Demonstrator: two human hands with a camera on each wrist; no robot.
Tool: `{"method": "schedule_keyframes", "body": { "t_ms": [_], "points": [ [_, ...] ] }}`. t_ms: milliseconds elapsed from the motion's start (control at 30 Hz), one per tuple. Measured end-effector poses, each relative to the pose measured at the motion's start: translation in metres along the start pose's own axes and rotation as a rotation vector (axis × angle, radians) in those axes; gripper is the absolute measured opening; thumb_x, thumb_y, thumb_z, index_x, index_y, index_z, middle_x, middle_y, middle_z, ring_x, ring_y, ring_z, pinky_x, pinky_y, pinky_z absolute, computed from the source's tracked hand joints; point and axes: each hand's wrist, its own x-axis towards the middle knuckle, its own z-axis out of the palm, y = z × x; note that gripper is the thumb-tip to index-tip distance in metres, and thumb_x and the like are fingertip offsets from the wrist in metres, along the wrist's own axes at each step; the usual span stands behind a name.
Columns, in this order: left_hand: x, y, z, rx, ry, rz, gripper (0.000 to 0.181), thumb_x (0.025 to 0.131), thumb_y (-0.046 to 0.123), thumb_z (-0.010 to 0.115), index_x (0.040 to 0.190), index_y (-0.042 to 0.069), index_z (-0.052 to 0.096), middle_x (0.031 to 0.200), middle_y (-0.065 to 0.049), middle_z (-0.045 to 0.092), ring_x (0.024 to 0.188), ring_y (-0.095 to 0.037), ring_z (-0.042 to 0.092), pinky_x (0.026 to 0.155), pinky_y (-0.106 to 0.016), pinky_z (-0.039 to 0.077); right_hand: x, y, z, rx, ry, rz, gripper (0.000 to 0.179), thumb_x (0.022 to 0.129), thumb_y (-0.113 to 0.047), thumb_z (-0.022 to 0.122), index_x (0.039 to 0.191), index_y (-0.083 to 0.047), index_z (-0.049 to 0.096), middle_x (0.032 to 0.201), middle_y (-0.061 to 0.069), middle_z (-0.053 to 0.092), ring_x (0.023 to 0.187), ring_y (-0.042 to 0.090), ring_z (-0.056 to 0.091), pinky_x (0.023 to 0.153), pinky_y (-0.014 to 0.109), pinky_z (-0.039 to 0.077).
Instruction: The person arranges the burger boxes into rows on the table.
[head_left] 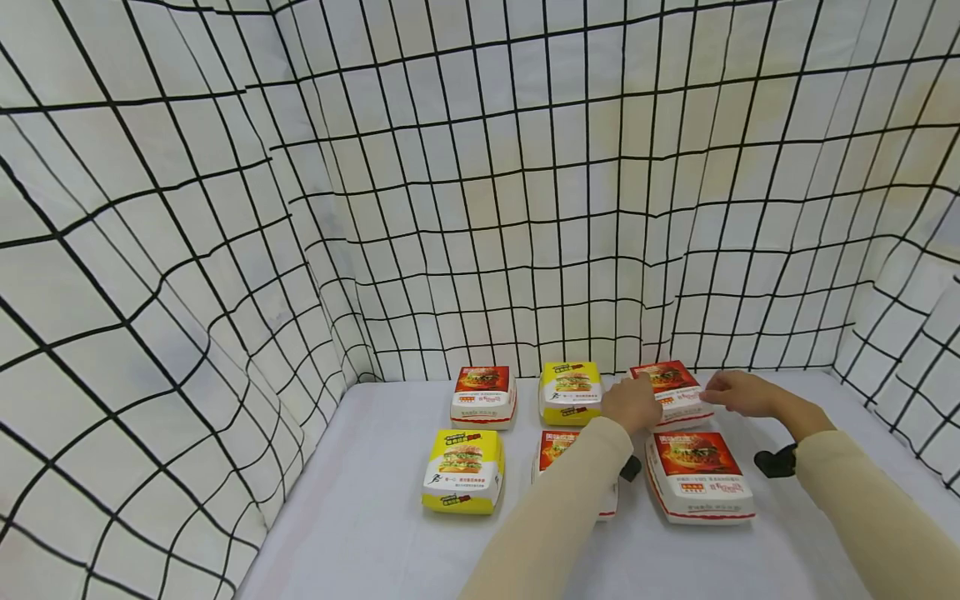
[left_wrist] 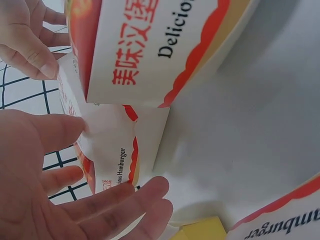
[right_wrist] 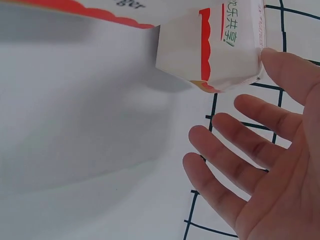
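Note:
A red-and-white hamburger box (head_left: 670,393) at the back right of the table sits slightly turned between both hands. My left hand (head_left: 633,406) is at its left side; in the left wrist view its fingers are spread, with the thumb and fingertips close against the box's white side (left_wrist: 107,137). On the other side, my right hand (head_left: 750,394) has its thumb at the box's edge. The right wrist view shows that hand's other fingers (right_wrist: 220,190) extended beside the box (right_wrist: 182,55). Directly in front stands another red-and-white hamburger box (head_left: 699,477).
To the left are a yellow box (head_left: 570,393) and a red-and-white box (head_left: 482,397) at the back. In front of them sit another yellow box (head_left: 462,471) and a red-and-white box (head_left: 553,446) partly hidden by my left sleeve. White walls with black grid lines (head_left: 480,208) enclose the table (head_left: 360,500).

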Motion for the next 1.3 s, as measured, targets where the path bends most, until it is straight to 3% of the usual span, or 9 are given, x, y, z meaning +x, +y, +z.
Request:
{"method": "schedule_keyframes", "body": {
  "t_ms": [233, 433, 667, 1000, 1300],
  "points": [
    [-0.004, 0.0, -0.002, -0.021, -0.008, -0.001, 0.054, 0.093, 0.031, 0.066, 0.146, 0.028, 0.055, 0.112, 0.0, 0.073, 0.074, -0.017, 0.055, 0.062, -0.032, 0.045, -0.001, 0.0, 0.001, 0.056, -0.008, 0.015, 0.073, 0.102, -0.043, 0.059, 0.143, 0.014, 0.036, 0.14, 0.044, 0.045, 0.109, 0.048, 0.062, 0.086, 0.057, 0.057],
    [-0.004, 0.001, -0.002, -0.021, 0.002, -0.001, 0.051, 0.091, 0.029, 0.071, 0.141, 0.029, 0.059, 0.113, 0.002, 0.073, 0.075, -0.017, 0.056, 0.064, -0.032, 0.047, 0.0, -0.001, 0.005, 0.09, -0.05, 0.014, 0.073, 0.105, -0.039, 0.054, 0.148, 0.014, 0.028, 0.141, 0.045, 0.045, 0.104, 0.041, 0.067, 0.085, 0.056, 0.058],
    [-0.003, 0.001, -0.005, -0.008, -0.003, -0.001, 0.046, 0.087, 0.025, 0.075, 0.132, 0.031, 0.065, 0.116, 0.006, 0.073, 0.079, -0.017, 0.056, 0.068, -0.033, 0.048, 0.005, 0.0, 0.007, 0.1, -0.058, 0.018, 0.073, 0.105, -0.041, 0.055, 0.147, 0.013, 0.03, 0.129, 0.037, 0.057, 0.094, 0.027, 0.068, 0.084, 0.051, 0.058],
    [-0.004, 0.0, -0.006, 0.012, -0.008, 0.021, 0.043, 0.089, 0.022, 0.072, 0.131, 0.029, 0.064, 0.107, 0.005, 0.072, 0.07, -0.017, 0.056, 0.054, -0.031, 0.042, 0.001, -0.011, 0.007, 0.086, -0.077, 0.043, 0.074, 0.106, -0.044, 0.052, 0.146, 0.014, 0.028, 0.11, 0.028, 0.067, 0.093, 0.028, 0.07, 0.087, 0.055, 0.057],
    [-0.005, -0.001, -0.008, 0.027, -0.002, 0.025, 0.041, 0.093, 0.027, 0.069, 0.134, 0.028, 0.063, 0.11, 0.004, 0.074, 0.071, -0.016, 0.056, 0.06, -0.032, 0.047, 0.006, -0.01, 0.009, 0.072, -0.079, 0.044, 0.076, 0.105, -0.046, 0.053, 0.147, 0.013, 0.028, 0.11, 0.028, 0.067, 0.095, 0.032, 0.07, 0.088, 0.057, 0.056]
  ]
}}
